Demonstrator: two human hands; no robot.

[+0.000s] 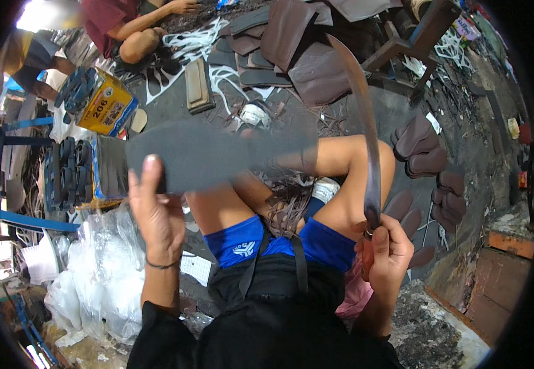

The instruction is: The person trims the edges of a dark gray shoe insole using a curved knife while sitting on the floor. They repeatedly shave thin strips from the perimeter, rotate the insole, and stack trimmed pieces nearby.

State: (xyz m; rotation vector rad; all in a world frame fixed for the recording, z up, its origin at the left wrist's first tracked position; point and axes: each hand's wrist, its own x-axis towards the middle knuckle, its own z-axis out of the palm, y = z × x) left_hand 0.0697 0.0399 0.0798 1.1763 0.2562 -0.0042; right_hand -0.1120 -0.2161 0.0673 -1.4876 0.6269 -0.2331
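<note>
One dark grey sole [199, 154], motion-blurred, pinched at its near-left end by left hand [159, 224], dark band [161, 265] on that wrist. Thumb and fingertips show at the sole's edge; grip on its underside is hidden, can't tell. Sole reaches from left hand across in front of the lap toward the right shin. Right hand [385, 252] closed round the orange-brown handle [370, 249] of a curved knife [368, 129], blade running away from the hand, tip farthest out. In this view the sole's right end stops short of the blade; depth gap can't tell. Hands well apart, blue shorts [334, 243] between them. Left of left hand: clear plastic bags [104, 270]. Ahead of it: yellow-and-blue box [104, 104], dark footwear pieces on top; farther out, a person in a maroon shirt [104, 21]. Ahead of both hands, on the floor: brown sole sheets [319, 74] piled up, white straps [196, 40], flat rectangular block [198, 86]. Right of right hand: brown sole pieces [448, 200] in small groups on the floor. Pink cloth [356, 294] just below right hand.
</note>
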